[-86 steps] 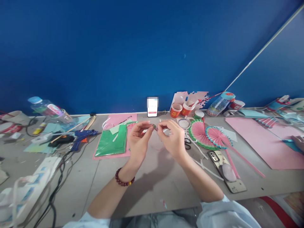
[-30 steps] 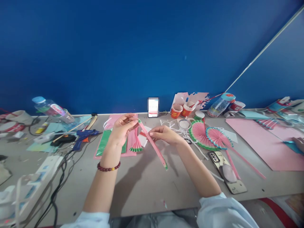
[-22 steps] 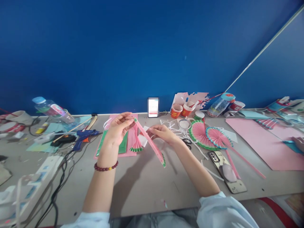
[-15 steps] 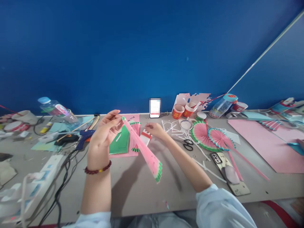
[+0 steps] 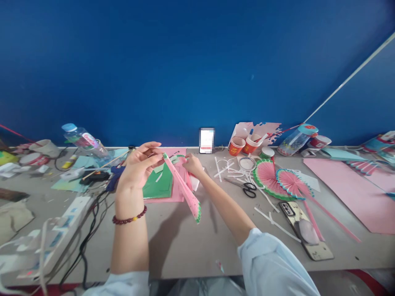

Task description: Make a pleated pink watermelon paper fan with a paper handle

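A folded pink paper fan piece (image 5: pixel 185 189) with green ends and small dark dots hangs slanting down to the right from my left hand (image 5: pixel 138 166). My left thumb and fingers pinch it at its upper green end, the other fingers loosely bent. Farther back, my right hand (image 5: pixel 194 165) has its fingers closed at the edge of a second pleated pink paper piece (image 5: pixel 181 157), green along its top edge, over the paper stack. That hand and the first piece partly hide it. Below my right hand, a small white packet (image 5: pixel 194 183) shows in part.
A green paper pack (image 5: pixel 157 185) lies on pink sheets. Scissors (image 5: pixel 249 190), white paper strips, finished pleated fans (image 5: pixel 267 176) and a phone (image 5: pixel 305 230) lie to the right. Paper cups (image 5: pixel 237 145) stand behind; a power strip (image 5: pixel 61 234) and cables lie left.
My right hand has moved left from beside the white packet to the second pleated piece. The piece in my left hand has swung to a steeper slant. The view has shifted slightly left.
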A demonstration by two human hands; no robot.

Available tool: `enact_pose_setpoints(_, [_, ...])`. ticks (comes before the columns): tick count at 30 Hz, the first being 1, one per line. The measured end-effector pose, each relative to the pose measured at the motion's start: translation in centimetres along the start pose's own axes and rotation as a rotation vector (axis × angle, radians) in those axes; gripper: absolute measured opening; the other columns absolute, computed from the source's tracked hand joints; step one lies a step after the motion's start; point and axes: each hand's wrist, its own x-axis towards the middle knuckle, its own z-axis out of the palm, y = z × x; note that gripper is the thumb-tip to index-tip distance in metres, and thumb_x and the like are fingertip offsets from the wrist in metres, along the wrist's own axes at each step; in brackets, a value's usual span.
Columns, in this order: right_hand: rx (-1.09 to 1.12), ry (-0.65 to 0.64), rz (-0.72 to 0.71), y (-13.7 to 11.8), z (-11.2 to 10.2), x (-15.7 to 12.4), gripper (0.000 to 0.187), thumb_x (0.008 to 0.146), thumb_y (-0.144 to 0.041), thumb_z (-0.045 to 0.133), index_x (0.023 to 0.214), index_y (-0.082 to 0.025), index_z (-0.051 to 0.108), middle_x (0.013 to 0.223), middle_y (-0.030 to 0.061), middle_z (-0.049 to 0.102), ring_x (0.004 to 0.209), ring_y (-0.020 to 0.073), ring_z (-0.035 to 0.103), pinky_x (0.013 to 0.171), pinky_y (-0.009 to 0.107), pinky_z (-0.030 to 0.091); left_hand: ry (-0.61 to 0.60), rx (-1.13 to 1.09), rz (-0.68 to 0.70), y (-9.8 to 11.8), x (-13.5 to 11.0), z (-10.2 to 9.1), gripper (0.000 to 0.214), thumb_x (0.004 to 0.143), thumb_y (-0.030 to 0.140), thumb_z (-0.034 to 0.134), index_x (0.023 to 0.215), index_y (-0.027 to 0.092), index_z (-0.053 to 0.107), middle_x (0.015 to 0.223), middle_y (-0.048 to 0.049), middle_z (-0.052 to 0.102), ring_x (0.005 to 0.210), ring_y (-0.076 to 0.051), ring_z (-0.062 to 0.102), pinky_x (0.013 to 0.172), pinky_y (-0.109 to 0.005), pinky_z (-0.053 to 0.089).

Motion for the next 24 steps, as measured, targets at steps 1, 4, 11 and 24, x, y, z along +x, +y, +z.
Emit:
enact_pose_setpoints(1, [0.071, -0.007, 0.002, 0.1, -0.4, 0.0, 0.046, 0.069, -0.014, 0.064, 0.114, -0.018, 0.052, 0.096, 0.0088, 0.068, 0.095, 0.0249, 0.062, 0.078, 0.034, 0.047, 0.002, -0.002, -0.004, 0.0, 0.0, 0.0, 0.035, 0.055, 0.014, 0.082, 0.087, 0.02, 0.07, 0.07, 0.0023, 0.066, 0.065, -0.012, 0.066, 0.062, -0.02, 0.057])
enact_pose_setpoints(4, [0.308, -0.072, -0.013, 0.0, -2.0, -0.7, 0.043, 0.075, -0.019, 0.062, 0.116, -0.016, 0.051, 0.082, 0.0047, 0.067, 0.083, 0.0187, 0.063, 0.074, 0.031, 0.05, 0.008, -0.003, -0.022, -0.1, 0.0, 0.2, 0.036, 0.054, 0.013, 0.082, 0.087, 0.019, 0.069, 0.069, 0.0026, 0.066, 0.064, -0.012, 0.065, 0.063, -0.021, 0.057])
enact_pose_setpoints(11, [0.938, -0.247, 0.015, -0.4, -8.1, -5.3, 0.025, 0.067, -0.022, 0.074, 0.087, -0.018, 0.059, 0.074, -0.0003, 0.063, 0.068, 0.0098, 0.061, 0.066, 0.022, 0.05, -0.032, -0.043, -0.068, -0.4, -0.1, 1.1, 0.036, 0.052, 0.014, 0.084, 0.085, 0.019, 0.07, 0.068, 0.0025, 0.066, 0.063, -0.01, 0.065, 0.062, -0.02, 0.057])
enact_pose_setpoints(24, [1.205, -0.495, -0.027, -2.2, -13.4, -12.6, 0.013, 0.067, -0.01, 0.054, 0.078, -0.017, 0.055, 0.076, 0.0018, 0.052, 0.066, 0.0109, 0.049, 0.034, 0.015, 0.026, 0.032, 0.02, -0.007, -1.0, -1.1, 3.9, 0.027, 0.058, 0.016, 0.082, 0.081, 0.018, 0.069, 0.075, 0.0006, 0.068, 0.071, -0.011, 0.066, 0.068, -0.02, 0.056])
